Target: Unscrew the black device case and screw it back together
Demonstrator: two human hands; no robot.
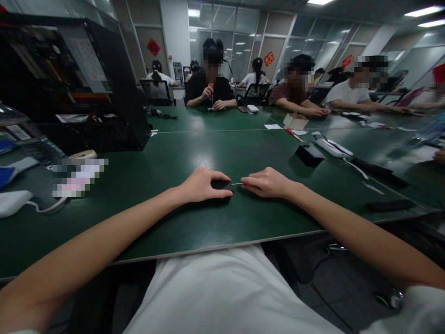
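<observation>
A loose, plain white shirt (225, 297), softly creased across the front and greyish in its folds, shows beyond the counter's (167, 236) near edge. Its right sleeve (413, 306) is short and wide; the left sleeve (19, 331) is a mere pale sliver. Slim forearms (114, 229) and both hands (205, 185) are bare.

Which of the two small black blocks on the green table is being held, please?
The nearer block, held in the left hand. The farther block sits on the table beyond the right hand, with no hand touching it.
</observation>
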